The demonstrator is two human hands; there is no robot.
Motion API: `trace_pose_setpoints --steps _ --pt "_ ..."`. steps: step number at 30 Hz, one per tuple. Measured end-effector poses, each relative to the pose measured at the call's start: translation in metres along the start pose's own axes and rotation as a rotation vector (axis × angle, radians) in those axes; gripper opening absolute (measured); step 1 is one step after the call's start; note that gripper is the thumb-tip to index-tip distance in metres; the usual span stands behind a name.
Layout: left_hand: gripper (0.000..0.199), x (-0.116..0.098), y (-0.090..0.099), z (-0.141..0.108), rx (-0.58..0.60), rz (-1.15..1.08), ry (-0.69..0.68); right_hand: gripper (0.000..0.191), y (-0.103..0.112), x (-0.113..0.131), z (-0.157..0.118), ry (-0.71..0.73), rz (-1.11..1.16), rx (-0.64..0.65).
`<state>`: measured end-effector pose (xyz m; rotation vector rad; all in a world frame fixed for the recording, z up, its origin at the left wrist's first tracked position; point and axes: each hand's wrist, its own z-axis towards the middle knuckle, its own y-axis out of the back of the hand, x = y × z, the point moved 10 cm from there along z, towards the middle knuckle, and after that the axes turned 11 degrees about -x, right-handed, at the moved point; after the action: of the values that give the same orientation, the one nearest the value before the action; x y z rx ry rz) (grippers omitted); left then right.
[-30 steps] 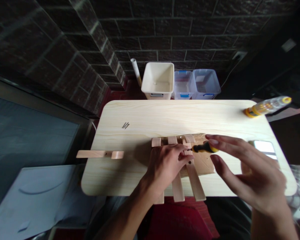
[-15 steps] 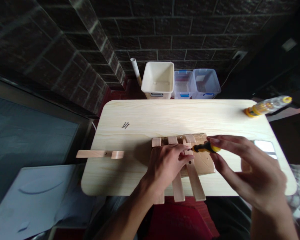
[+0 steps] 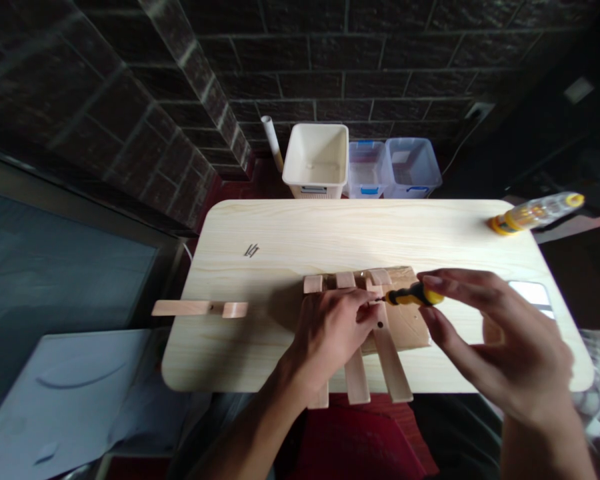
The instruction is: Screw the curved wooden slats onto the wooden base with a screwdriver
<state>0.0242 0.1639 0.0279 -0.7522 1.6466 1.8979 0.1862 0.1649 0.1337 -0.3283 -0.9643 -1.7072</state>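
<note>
Nearest, the left hand lies spread over a frame of wooden slats, its grip released: the fingers press flat on the wood and close around nothing. The right hand has a firm grip on a yellow-and-black screwdriver, pinched between fingertips and thumb and held level, its tip at a slat just beside the left fingertips. The frame sits right of centre at the surface's near edge, with its long slats running past that edge. Brown cardboard lies beneath it.

A loose slat piece juts out over the left edge. Beyond the frame, to the right, a phone lies near the right edge. Further up, a few small screws lie left of centre, and a clear bottle with a yellow cap overhangs the far right corner. Past the far edge stand a cream basket and two clear bins, against a brick wall.
</note>
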Motion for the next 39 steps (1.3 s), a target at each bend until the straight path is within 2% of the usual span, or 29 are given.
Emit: trace_pose_setpoints --steps 6,11,26,39 --pt "0.027 0.001 -0.001 0.000 0.006 0.023 -0.003 0.052 -0.002 0.004 -0.001 0.022 -0.052 0.019" --pt "0.026 0.000 -0.002 0.000 0.025 0.022 -0.011 0.054 -0.004 0.005 -0.001 0.030 -0.036 0.031" --pt "0.022 -0.001 0.002 -0.001 -0.031 0.012 -0.036 0.043 -0.010 0.006 0.000 0.043 0.001 0.060" --pt "0.023 -0.003 0.003 -0.001 -0.046 0.021 -0.064 0.042 -0.011 0.008 -0.001 0.042 -0.026 0.025"
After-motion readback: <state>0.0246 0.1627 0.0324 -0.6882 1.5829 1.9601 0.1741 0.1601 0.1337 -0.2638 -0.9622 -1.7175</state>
